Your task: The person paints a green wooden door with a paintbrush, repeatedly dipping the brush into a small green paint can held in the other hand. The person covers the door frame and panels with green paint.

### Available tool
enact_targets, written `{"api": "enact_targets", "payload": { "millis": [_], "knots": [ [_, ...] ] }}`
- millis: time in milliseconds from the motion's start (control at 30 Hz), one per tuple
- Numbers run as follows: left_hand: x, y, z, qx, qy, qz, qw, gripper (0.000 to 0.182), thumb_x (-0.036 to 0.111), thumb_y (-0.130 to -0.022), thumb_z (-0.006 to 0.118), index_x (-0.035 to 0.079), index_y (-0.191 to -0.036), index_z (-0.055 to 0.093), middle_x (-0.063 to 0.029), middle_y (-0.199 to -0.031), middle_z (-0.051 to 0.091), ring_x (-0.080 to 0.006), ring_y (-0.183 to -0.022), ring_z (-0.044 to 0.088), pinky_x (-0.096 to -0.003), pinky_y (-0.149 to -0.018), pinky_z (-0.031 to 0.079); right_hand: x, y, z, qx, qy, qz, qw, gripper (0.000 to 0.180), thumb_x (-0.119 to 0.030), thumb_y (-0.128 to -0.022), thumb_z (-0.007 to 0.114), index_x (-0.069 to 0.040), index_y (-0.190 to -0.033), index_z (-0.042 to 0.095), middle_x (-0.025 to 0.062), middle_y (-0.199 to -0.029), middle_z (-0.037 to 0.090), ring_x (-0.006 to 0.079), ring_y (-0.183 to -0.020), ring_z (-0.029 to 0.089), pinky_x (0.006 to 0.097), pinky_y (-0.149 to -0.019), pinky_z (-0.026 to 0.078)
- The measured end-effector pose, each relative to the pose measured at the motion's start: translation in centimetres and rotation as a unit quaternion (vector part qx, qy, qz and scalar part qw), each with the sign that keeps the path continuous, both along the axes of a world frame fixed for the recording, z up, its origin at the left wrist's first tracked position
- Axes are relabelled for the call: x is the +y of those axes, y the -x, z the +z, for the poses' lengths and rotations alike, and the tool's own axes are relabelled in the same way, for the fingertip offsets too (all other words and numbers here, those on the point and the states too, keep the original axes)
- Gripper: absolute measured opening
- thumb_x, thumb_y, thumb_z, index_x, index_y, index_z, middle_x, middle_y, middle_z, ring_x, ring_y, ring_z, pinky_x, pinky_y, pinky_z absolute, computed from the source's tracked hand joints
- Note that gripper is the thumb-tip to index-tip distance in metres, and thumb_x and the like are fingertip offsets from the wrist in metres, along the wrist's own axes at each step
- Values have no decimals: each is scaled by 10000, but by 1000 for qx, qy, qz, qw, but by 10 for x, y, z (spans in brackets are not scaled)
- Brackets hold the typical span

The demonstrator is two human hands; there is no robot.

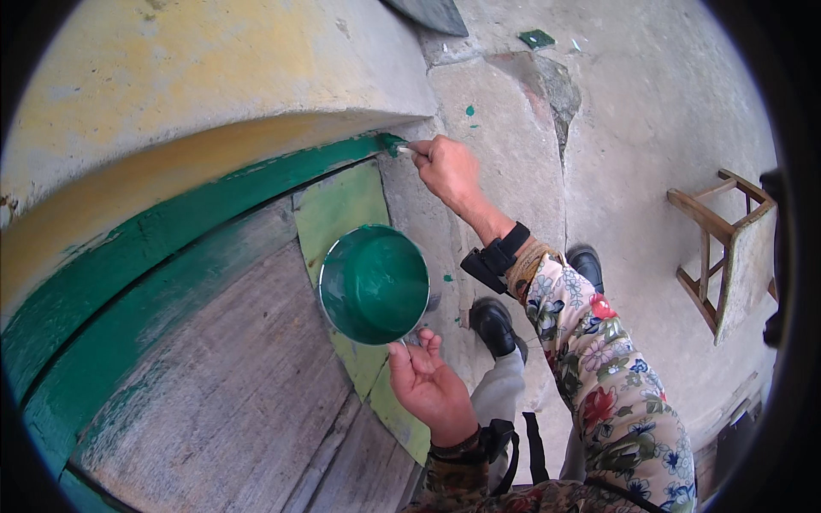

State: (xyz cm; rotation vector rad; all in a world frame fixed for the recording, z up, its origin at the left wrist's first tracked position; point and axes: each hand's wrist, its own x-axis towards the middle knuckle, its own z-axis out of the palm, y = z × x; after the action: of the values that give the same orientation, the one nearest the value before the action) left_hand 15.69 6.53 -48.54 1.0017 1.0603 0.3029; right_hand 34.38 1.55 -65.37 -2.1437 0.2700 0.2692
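Note:
My left hand point(439, 394) grips the handle of a round metal pot point(334, 260), held level in front of the door. Green paint point(391, 288) lies inside it. In my right hand point(451, 168) is a small paintbrush point(391, 143), its bristles coated green. The bristles touch the foot of a green door frame point(192, 210), where it meets the concrete. Beside the frame is a wooden door point(224, 340) of worn grey planks, with green along its edge. A light-green sheet point(340, 199) covers the door's bottom strip.
A yellow-and-grey plastered wall point(256, 58) borders the frame. Green paint drops point(470, 110) spot the cracked concrete floor point(635, 115). A wooden stool point(737, 269) lies on its side at right. My black shoes point(494, 326) stand near the threshold. A dark green scrap point(537, 39) lies farther off.

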Motion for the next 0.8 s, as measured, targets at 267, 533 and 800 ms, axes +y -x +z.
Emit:
{"api": "enact_targets", "payload": {
  "millis": [267,533,800],
  "knots": [
    [2,2,0,-4,4,-6,1000,420,309,-1013,478,126,-640,419,7,-687,448,-198,-912,530,-372,-878,374,-6,-5,0,-41,-48,34,997,217,-207,-845,611,-169,-1021,733,129,-856,639,332,-847,637,444,-710,505],
    [-2,0,1,4,-6,4,1000,418,299,-1017,468,118,-641,441,13,-636,414,-204,-905,518,-381,-884,372,-4,-9,-1,3,-24,28,999,226,-217,-841,629,-156,-1035,727,139,-873,647,340,-831,633,420,-723,498],
    [-2,0,0,-15,-1,-7,1000,418,289,-1022,457,114,-642,449,7,-640,427,-206,-913,533,-378,-885,379,-14,-6,9,-5,-111,13,994,240,-210,-844,621,-146,-1054,719,151,-871,655,346,-827,635,418,-733,496]
  ]
}}
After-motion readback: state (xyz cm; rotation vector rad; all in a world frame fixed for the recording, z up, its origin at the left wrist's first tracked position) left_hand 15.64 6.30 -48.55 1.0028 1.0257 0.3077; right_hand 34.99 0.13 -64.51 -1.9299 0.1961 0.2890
